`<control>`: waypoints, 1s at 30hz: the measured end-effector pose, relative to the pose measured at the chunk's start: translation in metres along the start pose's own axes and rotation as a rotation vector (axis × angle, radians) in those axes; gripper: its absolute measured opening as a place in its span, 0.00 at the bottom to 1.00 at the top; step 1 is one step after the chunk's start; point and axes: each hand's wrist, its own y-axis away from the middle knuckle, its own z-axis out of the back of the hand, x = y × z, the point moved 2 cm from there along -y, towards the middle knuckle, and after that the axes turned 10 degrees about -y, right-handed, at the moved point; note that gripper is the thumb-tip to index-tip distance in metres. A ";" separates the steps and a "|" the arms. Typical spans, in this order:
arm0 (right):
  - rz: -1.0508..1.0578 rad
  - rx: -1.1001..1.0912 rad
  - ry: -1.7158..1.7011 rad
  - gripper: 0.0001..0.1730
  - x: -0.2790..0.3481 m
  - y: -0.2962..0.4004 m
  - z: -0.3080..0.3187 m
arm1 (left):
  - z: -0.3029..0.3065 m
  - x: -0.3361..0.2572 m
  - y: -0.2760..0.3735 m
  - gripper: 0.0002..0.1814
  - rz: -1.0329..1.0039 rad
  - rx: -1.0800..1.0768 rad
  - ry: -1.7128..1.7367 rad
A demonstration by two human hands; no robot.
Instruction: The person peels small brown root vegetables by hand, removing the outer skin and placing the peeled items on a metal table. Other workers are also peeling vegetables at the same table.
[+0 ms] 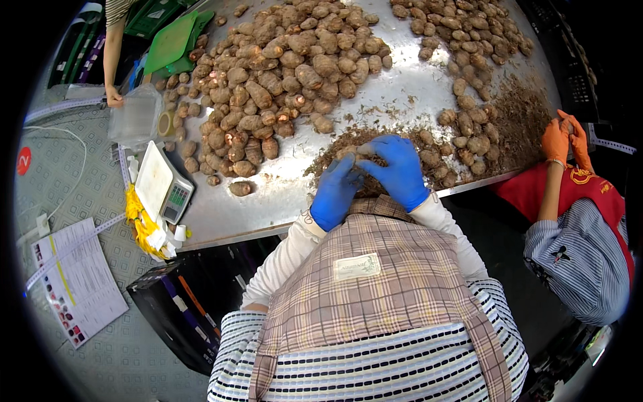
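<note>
Both my hands wear blue gloves and meet over the metal table (226, 221), close to its front edge. My left hand (335, 193) and my right hand (397, 168) grip a brown, hairy taro corm (347, 152) between their fingers. Much of the corm is hidden by the gloves. Beneath and around them lie shredded brown root fibres (329, 143). A big heap of taro corms (281, 75) rises beyond my hands to the left. Several more corms (474, 133) are grouped to the right of my right hand.
A digital scale (163, 181) stands at the table's left corner beside yellow ties (140, 221). Behind it are a clear plastic container (134, 118) and a tape roll (166, 123). A co-worker's orange-gloved hands (565, 138) are at the right; another person's bare hand (114, 97) touches the container.
</note>
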 end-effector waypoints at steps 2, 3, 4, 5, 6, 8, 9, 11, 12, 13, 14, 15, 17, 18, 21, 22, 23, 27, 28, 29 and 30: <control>0.003 0.023 0.039 0.07 -0.003 -0.001 -0.001 | -0.004 -0.001 0.001 0.18 0.015 -0.027 -0.008; -0.063 -0.015 0.006 0.07 -0.007 -0.004 0.001 | -0.005 0.000 0.001 0.18 0.023 -0.027 -0.011; -0.129 -0.050 -0.028 0.06 -0.012 -0.006 0.004 | -0.006 -0.001 0.001 0.19 0.030 -0.029 -0.012; -0.194 -0.084 -0.063 0.06 -0.015 -0.006 0.007 | -0.006 -0.003 0.003 0.19 0.028 -0.032 -0.010; -0.233 -0.093 -0.107 0.07 -0.017 -0.005 0.008 | -0.008 -0.005 0.004 0.19 0.026 -0.034 -0.008; -0.313 -0.112 -0.192 0.09 -0.019 -0.001 0.011 | -0.005 -0.004 0.004 0.20 0.021 -0.021 0.000; -0.337 -0.066 -0.220 0.10 -0.016 0.001 0.007 | 0.002 -0.001 0.001 0.20 0.016 -0.006 0.005; -0.386 0.023 -0.272 0.13 -0.010 0.005 -0.001 | 0.002 0.000 0.000 0.20 0.012 0.008 -0.010; -0.409 0.045 -0.241 0.14 -0.008 0.006 0.001 | 0.001 -0.001 0.002 0.20 0.011 0.005 -0.030; -0.430 0.068 -0.215 0.15 -0.007 0.005 0.001 | 0.000 -0.004 0.004 0.19 0.007 -0.002 -0.052; -0.451 0.092 -0.189 0.16 -0.005 0.004 0.001 | -0.003 -0.006 0.006 0.19 0.009 -0.031 -0.056; -0.454 0.110 -0.196 0.16 -0.005 0.003 0.001 | -0.007 -0.008 0.007 0.19 0.011 -0.060 -0.060; -0.463 0.142 -0.212 0.16 -0.006 0.000 0.004 | -0.008 -0.009 0.008 0.18 0.009 -0.061 -0.062; -0.488 0.141 -0.238 0.16 -0.009 0.000 0.004 | -0.005 -0.007 0.007 0.18 0.004 -0.034 -0.060; -0.558 0.134 -0.336 0.16 -0.014 -0.001 0.005 | 0.000 -0.003 0.003 0.18 0.001 0.006 -0.013; -0.580 0.132 -0.384 0.16 -0.010 -0.001 0.006 | 0.001 -0.002 0.003 0.17 0.004 0.010 0.012; -0.603 0.130 -0.432 0.15 -0.007 -0.002 0.007 | 0.001 -0.002 0.003 0.17 0.001 0.017 -0.002; -0.502 0.190 -0.228 0.15 0.002 -0.004 0.007 | -0.002 -0.005 0.005 0.17 -0.003 0.018 -0.048; -0.513 0.199 -0.260 0.15 0.000 -0.005 0.007 | -0.003 -0.006 0.006 0.17 -0.005 0.011 -0.057; -0.525 0.208 -0.291 0.15 -0.001 -0.005 0.008 | -0.004 -0.007 0.007 0.17 0.000 0.011 -0.047; -0.543 0.195 -0.332 0.15 -0.006 -0.003 0.009 | -0.005 -0.007 0.007 0.17 0.004 0.011 -0.036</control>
